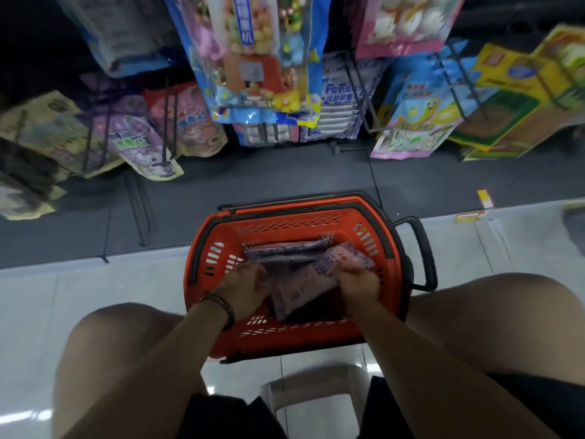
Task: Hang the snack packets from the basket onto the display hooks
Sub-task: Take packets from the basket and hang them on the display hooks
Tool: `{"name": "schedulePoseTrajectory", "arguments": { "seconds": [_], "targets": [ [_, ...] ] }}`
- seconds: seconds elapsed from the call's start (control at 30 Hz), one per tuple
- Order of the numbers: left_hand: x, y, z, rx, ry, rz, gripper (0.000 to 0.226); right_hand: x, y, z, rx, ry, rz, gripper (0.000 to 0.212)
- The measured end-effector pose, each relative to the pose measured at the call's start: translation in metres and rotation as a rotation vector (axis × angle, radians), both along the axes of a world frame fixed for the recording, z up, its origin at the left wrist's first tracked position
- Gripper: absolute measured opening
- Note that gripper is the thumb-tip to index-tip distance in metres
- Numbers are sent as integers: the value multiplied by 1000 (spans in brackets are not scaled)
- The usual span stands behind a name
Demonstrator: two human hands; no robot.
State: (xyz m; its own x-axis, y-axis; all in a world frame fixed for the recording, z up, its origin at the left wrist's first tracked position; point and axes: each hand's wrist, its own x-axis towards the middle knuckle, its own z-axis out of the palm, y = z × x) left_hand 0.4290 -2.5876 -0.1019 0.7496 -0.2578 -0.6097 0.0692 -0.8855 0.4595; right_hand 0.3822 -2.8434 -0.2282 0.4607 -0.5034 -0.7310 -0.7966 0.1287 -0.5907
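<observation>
While both are reaching into the orange basket, the right hand is curling round the edge of a purple snack packet; the left hand is lying on the others, grip unclear. Overlapping packets are risking one dragging out and dropping before the display hooks.

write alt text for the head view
A person's left hand and right hand hold purple snack packets inside an orange basket on the floor. Beyond it, colourful packets hang on display hooks.
</observation>
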Motion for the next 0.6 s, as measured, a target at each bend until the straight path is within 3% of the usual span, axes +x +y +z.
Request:
{"name": "schedulePoseTrajectory", "arguments": {
  "seconds": [0.07, 0.13, 0.23, 0.33, 0.43, 0.6],
  "targets": [
    [-4, 0, 6, 21, -25, 5, 28, 0, -10, 22, -108, 1, 95, 24],
    [-12, -1, 15, 6, -59, 15, 30, 1, -13, 50, -54, -47, 145, 8],
    [-25, -5, 33, -78, -72, 44, 26, -3, -7, 101, 102, -164, 122, 15],
    [-27, -11, 47, -190, -76, 111, 37, -7, -7, 147, 195, -291, 228, 15],
    [-28, -11, 59, -471, -46, 239, 37, -14, -18, 184, 243, -450, 298, 21],
    [-55, -25, 81, -738, -35, 405, 36, -54, -26, 201, 248, -594, 275, 33]
  ]
}}
